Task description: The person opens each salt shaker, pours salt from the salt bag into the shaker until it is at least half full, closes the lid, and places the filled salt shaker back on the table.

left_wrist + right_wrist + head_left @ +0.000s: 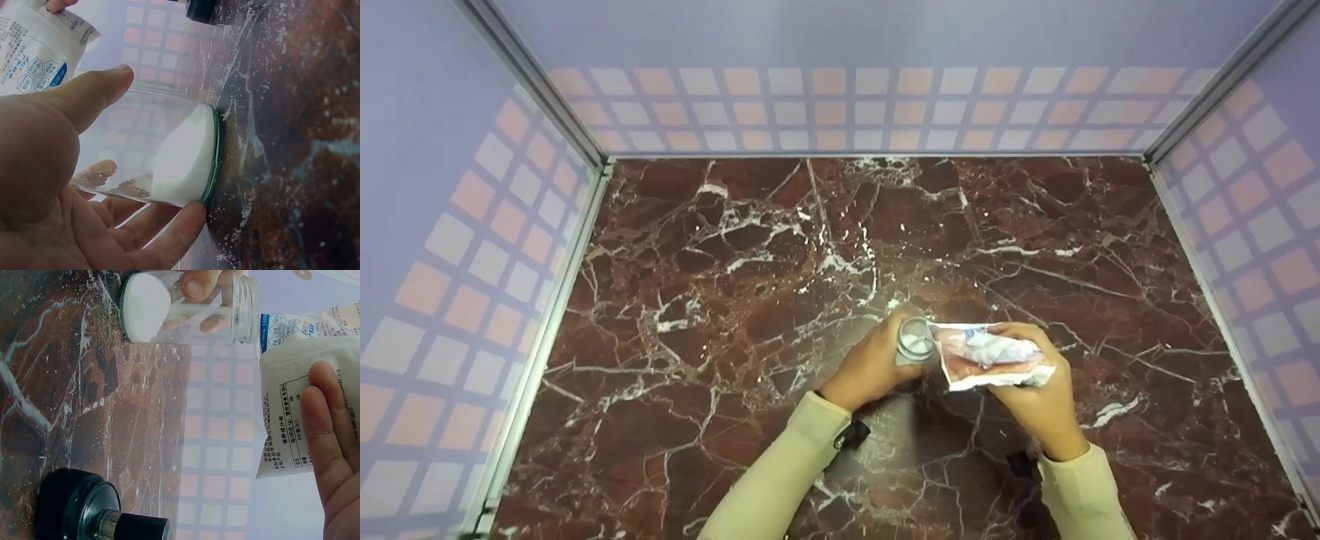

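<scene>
My left hand [870, 364] grips a clear glass jar [135, 152] around its side, thumb and fingers on opposite faces. The jar stands with its mouth up and its base close over the tabletop. White powder [188, 157] lies in its lower part, heaped toward one side. My right hand [1046, 390] holds a white printed packet [287, 416], with two fingers lying along its back. The packet is tipped on its side, and its left edge is right at the jar's rim in the head view. Its reddish front [967, 364] looks creased.
Dark red marbled tabletop [660, 420] carries scattered white grains [870, 244] beyond the hands. A black round-based item with a silver-banded stem [84, 506] stands on the table to the jar's right, hidden in the head view. Checkered walls [840, 109] enclose the back and sides.
</scene>
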Demonstrator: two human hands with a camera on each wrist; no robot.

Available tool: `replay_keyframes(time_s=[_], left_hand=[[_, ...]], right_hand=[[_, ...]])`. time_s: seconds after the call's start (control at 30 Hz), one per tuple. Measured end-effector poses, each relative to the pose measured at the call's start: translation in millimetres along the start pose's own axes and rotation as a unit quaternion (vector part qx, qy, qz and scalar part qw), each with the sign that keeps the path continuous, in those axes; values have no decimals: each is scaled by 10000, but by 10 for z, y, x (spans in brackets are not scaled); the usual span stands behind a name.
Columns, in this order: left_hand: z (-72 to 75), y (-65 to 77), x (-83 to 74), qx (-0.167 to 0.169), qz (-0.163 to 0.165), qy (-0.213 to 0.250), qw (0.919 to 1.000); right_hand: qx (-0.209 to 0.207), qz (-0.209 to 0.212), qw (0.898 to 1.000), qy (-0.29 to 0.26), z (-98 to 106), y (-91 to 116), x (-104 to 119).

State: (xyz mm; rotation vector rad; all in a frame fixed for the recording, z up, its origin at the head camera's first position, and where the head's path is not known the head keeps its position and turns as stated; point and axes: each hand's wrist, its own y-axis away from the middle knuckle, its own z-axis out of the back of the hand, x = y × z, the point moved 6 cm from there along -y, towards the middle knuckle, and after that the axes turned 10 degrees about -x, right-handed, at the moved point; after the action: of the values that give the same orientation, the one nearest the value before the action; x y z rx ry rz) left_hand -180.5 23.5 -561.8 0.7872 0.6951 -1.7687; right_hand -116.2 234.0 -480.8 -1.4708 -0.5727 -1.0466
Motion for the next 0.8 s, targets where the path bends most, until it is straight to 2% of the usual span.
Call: replay_keyframes(time_s=[0.23, 0.47, 0.8], left_hand=[[15, -26, -1, 86, 43, -140, 9999], [2, -11, 3, 52, -4, -283, 9996], [0, -14, 6, 92, 89, -287, 9995]], right_hand=[[-5, -267, 9996, 136, -34, -54, -28], [17, -231, 9997, 64, -47, -66, -43], [-187, -307, 9992, -197, -6, -12, -82]])
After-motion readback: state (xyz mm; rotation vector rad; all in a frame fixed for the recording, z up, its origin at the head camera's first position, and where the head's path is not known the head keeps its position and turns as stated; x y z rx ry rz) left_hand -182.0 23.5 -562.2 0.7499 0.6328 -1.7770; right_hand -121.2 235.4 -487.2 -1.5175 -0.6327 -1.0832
